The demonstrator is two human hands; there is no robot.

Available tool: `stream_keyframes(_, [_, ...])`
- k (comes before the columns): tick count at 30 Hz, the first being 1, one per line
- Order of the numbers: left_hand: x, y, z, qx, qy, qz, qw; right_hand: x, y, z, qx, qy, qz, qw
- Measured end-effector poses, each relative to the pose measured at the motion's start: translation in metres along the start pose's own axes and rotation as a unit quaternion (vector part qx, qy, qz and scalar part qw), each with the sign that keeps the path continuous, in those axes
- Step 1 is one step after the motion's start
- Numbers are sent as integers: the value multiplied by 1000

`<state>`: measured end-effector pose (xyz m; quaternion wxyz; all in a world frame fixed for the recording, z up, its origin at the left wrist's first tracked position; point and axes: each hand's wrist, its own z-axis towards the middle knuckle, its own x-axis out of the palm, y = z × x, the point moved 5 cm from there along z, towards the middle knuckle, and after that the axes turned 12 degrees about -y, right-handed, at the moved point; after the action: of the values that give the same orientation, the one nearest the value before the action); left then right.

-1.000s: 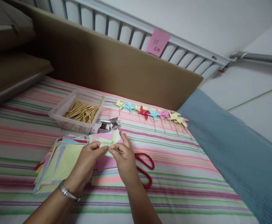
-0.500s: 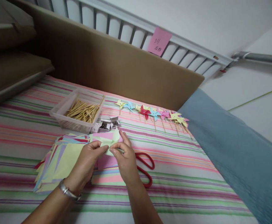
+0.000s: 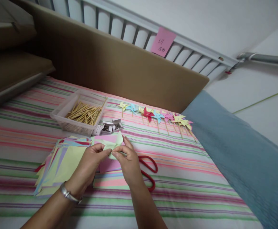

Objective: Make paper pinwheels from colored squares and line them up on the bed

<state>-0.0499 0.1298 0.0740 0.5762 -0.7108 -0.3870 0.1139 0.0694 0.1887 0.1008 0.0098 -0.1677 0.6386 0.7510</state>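
My left hand (image 3: 91, 160) pinches a pale green paper pinwheel (image 3: 117, 141) from its left side. Thumb and forefinger of my right hand (image 3: 127, 159) press on the same paper near its middle, close to my left thumb; a tiny dark point shows there, too small to name. Some of the paper's corners are folded inward and one stands up. Beneath the hands lie pink paper sheets (image 3: 109, 166). A stack of coloured paper (image 3: 71, 160) spreads to the left. Red-handled scissors (image 3: 150, 185) lie right of my right wrist, their blades hidden.
Behind the hands stand a clear plastic box (image 3: 58, 115) of wooden sticks (image 3: 85, 113) and small open boxes (image 3: 107, 128) of dark metal pins. Several finished pinwheels (image 3: 158, 117) lie in a row at the back right, before a brown board (image 3: 120, 76). A striped cloth (image 3: 189, 187) covers the surface.
Both hands stay almost in place on the pale green paper. The raised paper corner has shifted slightly. Nothing has been let go or picked up.
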Motion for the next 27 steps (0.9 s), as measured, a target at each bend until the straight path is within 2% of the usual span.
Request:
stream_keyframes(11, [1, -3, 1, 44, -8, 38, 998, 0, -2, 1, 4, 16, 42, 999])
stream_keyframes(14, [2, -1, -1, 37, -5, 39, 999, -1, -3, 2, 11, 9, 42, 999])
stream_keyframes(19, [1, 4, -3, 21, -37, 29, 999, -2, -3, 2, 25, 3, 45, 999])
stream_keyframes(27, [5, 3, -7, -24, -14, -17, 999, -3, -3, 2, 28, 0, 53, 998])
